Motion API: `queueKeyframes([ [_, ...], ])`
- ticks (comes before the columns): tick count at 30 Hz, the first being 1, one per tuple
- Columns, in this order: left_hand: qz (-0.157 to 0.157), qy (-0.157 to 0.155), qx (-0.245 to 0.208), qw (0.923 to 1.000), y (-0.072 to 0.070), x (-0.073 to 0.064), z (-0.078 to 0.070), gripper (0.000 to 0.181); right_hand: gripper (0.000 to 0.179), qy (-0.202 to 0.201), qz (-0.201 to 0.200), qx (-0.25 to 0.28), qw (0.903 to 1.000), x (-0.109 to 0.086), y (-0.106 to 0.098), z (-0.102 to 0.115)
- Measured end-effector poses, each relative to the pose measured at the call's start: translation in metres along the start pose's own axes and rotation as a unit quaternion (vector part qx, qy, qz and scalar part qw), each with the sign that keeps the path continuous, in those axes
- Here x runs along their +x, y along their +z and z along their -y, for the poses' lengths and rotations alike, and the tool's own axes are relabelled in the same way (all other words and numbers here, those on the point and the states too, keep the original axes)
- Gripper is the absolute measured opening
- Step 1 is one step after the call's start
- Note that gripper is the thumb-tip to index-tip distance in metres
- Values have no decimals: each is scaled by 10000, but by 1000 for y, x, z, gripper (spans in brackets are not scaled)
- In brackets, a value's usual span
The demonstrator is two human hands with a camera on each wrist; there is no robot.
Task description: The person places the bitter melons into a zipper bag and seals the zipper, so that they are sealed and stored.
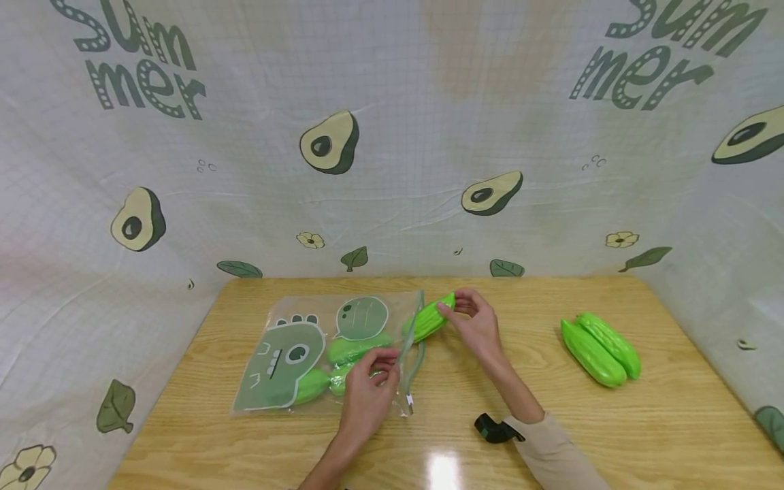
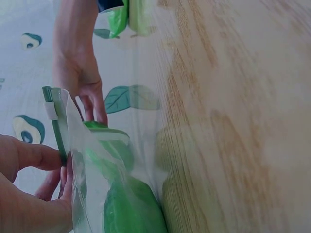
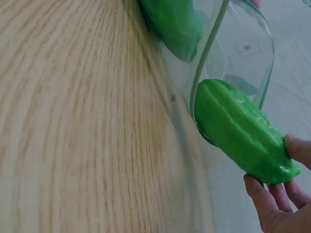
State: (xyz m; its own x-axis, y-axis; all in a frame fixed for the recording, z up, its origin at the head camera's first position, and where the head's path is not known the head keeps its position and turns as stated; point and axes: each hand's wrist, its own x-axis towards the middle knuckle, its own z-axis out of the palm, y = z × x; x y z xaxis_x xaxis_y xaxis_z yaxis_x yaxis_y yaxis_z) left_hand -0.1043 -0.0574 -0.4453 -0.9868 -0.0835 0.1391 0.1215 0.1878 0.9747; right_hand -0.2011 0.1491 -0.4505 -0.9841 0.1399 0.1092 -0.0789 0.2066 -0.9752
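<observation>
A clear zip bag (image 1: 283, 371) with a green dinosaur print lies on the table, its mouth facing right. Several green melons (image 1: 356, 348) show through its film. My left hand (image 1: 369, 384) pinches the bag at its green zip edge, thumb against fingers, in the left wrist view too. With thumb and fingertips, my right hand (image 1: 480, 328) holds a glossy, ridged bitter melon (image 3: 243, 131) by its pointed end. The far end of that melon is inside the open mouth of the bag, between the two zip strips.
Two more green bitter melons (image 1: 599, 350) lie side by side at the right of the wooden table (image 1: 520, 381). A black wrist device (image 1: 495, 429) sits at the right sleeve. Behind the table hangs a pale cloth (image 1: 404, 136) printed with avocados.
</observation>
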Motion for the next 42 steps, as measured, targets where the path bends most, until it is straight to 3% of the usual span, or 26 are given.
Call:
queueKeyframes([
  [18,15,98,-16,9999,1,0,2,20,45,16,127,-159,9998,-2,7,-2],
  [38,30,107,-14,9999,-1,1,1,18,41,254,280,310,9988,-7,18,-7],
  [42,36,93,-14,9999,-1,1,0,19,42,256,295,369,9986,-11,19,1],
])
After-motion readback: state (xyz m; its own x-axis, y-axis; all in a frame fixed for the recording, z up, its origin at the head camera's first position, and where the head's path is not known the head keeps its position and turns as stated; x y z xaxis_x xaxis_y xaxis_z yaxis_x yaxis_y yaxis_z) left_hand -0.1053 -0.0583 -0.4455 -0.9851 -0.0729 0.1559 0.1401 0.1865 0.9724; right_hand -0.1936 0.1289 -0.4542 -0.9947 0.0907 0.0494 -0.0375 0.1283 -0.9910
